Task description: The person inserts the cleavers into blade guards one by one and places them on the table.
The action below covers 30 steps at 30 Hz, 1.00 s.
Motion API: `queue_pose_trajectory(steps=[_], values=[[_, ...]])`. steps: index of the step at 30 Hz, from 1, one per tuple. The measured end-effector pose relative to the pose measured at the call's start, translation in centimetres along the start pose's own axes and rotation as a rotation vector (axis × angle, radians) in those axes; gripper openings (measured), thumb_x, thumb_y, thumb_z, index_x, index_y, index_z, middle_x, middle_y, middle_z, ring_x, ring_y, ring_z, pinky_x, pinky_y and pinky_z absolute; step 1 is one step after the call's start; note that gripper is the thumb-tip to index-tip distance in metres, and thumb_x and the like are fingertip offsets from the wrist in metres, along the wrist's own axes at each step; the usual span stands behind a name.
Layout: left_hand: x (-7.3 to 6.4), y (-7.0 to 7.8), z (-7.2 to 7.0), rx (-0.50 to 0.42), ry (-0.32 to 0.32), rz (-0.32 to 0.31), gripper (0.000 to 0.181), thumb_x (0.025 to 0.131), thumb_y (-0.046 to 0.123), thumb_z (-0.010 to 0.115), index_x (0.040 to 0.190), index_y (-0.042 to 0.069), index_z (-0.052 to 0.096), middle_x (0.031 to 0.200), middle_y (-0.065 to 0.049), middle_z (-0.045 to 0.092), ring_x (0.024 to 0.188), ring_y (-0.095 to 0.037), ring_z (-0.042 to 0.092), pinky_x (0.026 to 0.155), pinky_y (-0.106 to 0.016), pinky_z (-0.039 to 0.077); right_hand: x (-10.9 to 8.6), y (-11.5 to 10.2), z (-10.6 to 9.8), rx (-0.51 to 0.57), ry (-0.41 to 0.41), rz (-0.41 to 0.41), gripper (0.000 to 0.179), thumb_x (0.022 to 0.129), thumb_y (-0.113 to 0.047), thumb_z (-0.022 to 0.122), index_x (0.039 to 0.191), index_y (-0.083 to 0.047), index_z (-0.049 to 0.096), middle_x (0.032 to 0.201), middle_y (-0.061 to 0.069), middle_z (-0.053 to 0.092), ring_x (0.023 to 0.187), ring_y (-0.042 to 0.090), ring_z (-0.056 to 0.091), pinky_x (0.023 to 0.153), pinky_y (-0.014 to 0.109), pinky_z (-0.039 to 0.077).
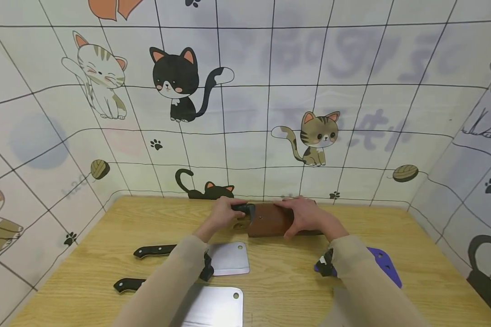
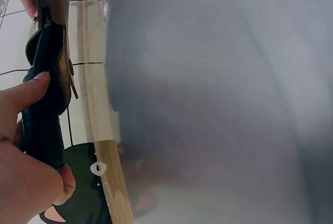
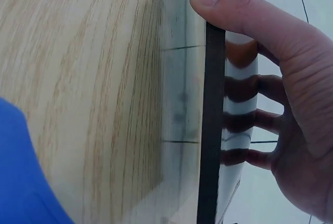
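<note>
In the head view, a brown leather sheath (image 1: pixel 266 220) is held near the back edge of the table, with a dark-handled tool in it. My left hand (image 1: pixel 222 215) grips the black handle (image 2: pixel 44 125), its thumb lying along it in the left wrist view. The sheath's left end has a loose flap by the handle. My right hand (image 1: pixel 307 215) holds the sheath's right part, thumb on one face and fingers on the other, as the right wrist view shows along the dark edge (image 3: pixel 212 104). Any blade inside is hidden.
Two cleavers with black handles lie on the wooden table (image 1: pixel 282 281) at left: a smaller one (image 1: pixel 231 261) and a larger one (image 1: pixel 218 306), both partly behind my left sleeve. A blue-purple flat thing (image 1: pixel 386 265) lies under my right forearm. A cat-patterned sheet (image 1: pixel 245 109) hangs behind.
</note>
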<state>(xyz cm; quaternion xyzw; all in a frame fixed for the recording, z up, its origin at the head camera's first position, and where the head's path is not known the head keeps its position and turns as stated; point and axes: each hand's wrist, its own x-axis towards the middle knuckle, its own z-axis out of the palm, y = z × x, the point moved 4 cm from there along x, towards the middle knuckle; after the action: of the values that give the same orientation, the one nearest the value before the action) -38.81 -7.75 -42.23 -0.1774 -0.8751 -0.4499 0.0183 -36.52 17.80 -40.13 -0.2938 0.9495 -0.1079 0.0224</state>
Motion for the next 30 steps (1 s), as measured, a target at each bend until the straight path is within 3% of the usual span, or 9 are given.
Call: queue_pose_trajectory(steps=[3,6,14,20,25,29,30], values=[[0.2,0.2,0.1,0.015,0.017,0.026,0.038,0.084,0.002,0.083,0.121,0.010,0.078,0.125,-0.013,0.070,0.112,-0.031,0.063,0.094,-0.042,0.049,0.3,0.0,0.3,0.033,-0.009,0.007,0.107,0.064,-0.049,0.093,0.155,-0.015,0.048,0.153,0.018,0.048,0.135,0.047,0.044,0.102,0.064,0.040],[0.4,0.1,0.2,0.004,0.015,0.023,0.039,0.084,0.002,0.083,0.121,0.010,0.077,0.126,-0.012,0.070,0.116,-0.035,0.062,0.098,-0.047,0.048,0.6,0.1,0.5,0.062,-0.008,0.002,0.107,0.064,-0.048,0.093,0.155,-0.014,0.047,0.153,0.017,0.047,0.134,0.047,0.045,0.102,0.063,0.040],[0.6,-1.2,0.2,0.013,-0.006,-0.008,0.039,0.085,0.001,0.082,0.122,0.010,0.077,0.127,-0.016,0.069,0.119,-0.035,0.060,0.100,-0.048,0.047,1.7,0.1,1.4,0.045,-0.002,-0.024,0.105,0.063,-0.046,0.094,0.153,-0.014,0.050,0.150,0.012,0.053,0.131,0.043,0.050,0.100,0.059,0.043],[0.3,-1.8,-0.1,0.024,-0.028,-0.043,0.042,0.085,-0.006,0.076,0.126,0.004,0.073,0.131,-0.019,0.065,0.119,-0.036,0.059,0.099,-0.046,0.047,2.1,-0.2,2.3,0.053,-0.030,0.002,0.104,0.067,-0.044,0.093,0.155,-0.012,0.047,0.155,0.016,0.047,0.134,0.044,0.047,0.103,0.064,0.039],[-0.6,-1.4,-1.7,0.041,-0.030,-0.009,0.051,0.082,-0.011,0.074,0.132,-0.003,0.067,0.134,-0.023,0.062,0.122,-0.037,0.057,0.098,-0.047,0.048,1.0,0.0,1.7,0.059,-0.002,0.012,0.106,0.070,-0.047,0.092,0.155,-0.009,0.045,0.156,0.024,0.041,0.142,0.050,0.034,0.108,0.070,0.030],[-2.1,-1.1,-4.3,0.051,-0.038,0.048,0.055,0.083,-0.008,0.075,0.137,-0.005,0.062,0.141,-0.023,0.058,0.134,-0.042,0.049,0.104,-0.054,0.044,-1.7,0.8,0.1,0.091,0.034,-0.008,0.105,0.073,-0.048,0.091,0.156,-0.007,0.042,0.157,0.026,0.038,0.143,0.052,0.031,0.109,0.068,0.029],[-2.6,-1.1,-5.2,0.053,-0.039,0.060,0.056,0.084,-0.006,0.075,0.138,-0.006,0.061,0.142,-0.023,0.057,0.135,-0.043,0.048,0.099,-0.054,0.047,-2.6,1.0,-0.3,0.124,0.042,-0.009,0.105,0.074,-0.045,0.091,0.157,-0.006,0.041,0.158,0.026,0.037,0.143,0.052,0.030,0.109,0.068,0.029]])
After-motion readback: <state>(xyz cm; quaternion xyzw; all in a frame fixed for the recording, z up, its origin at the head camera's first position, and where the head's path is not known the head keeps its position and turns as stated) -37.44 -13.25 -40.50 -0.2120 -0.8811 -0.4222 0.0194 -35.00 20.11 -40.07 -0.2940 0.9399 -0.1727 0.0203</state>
